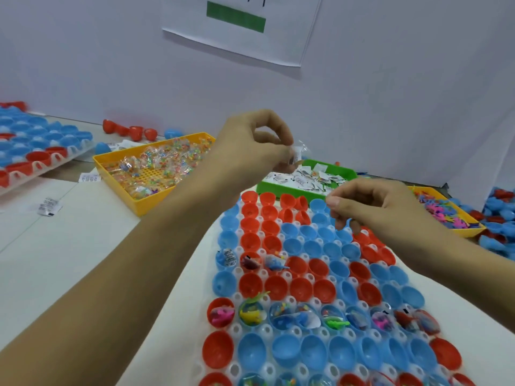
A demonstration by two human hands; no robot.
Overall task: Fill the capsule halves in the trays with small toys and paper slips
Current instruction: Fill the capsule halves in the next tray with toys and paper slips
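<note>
the white tray [195, 324] of red and blue capsule halves [298, 288] lies on the bench [55, 260] and fills the lower middle of the view; everything below is placed against it. most halves are bare. one row near its close end holds small coloured toys [250, 313] and clear packets, and three halves further up its left side hold a paper slip [229, 257] and toys as well.

the left hand [250, 146] is raised above the tray's far end, its fingers [281, 129] curled and pinching a small clear packet [299, 151] with a bit of white paper in it. the right hand [373, 207] hangs over the tray's far right corner, fingers loosely curled downward, thumb against the forefinger; whether anything is pinched there cannot be told.

just beyond the tray's far edge sits a green bin [345, 169] of paper slips. beyond and to the left is a yellow bin [139, 201] of wrapped packets. to the right a second yellow bin [468, 231] holds loose pink and purple toys, with a heap of loose red and blue halves [498, 215] past it. well to the left lies another tray [39, 146] of halves, and two stray slips [50, 206] rest on the bench between.
</note>
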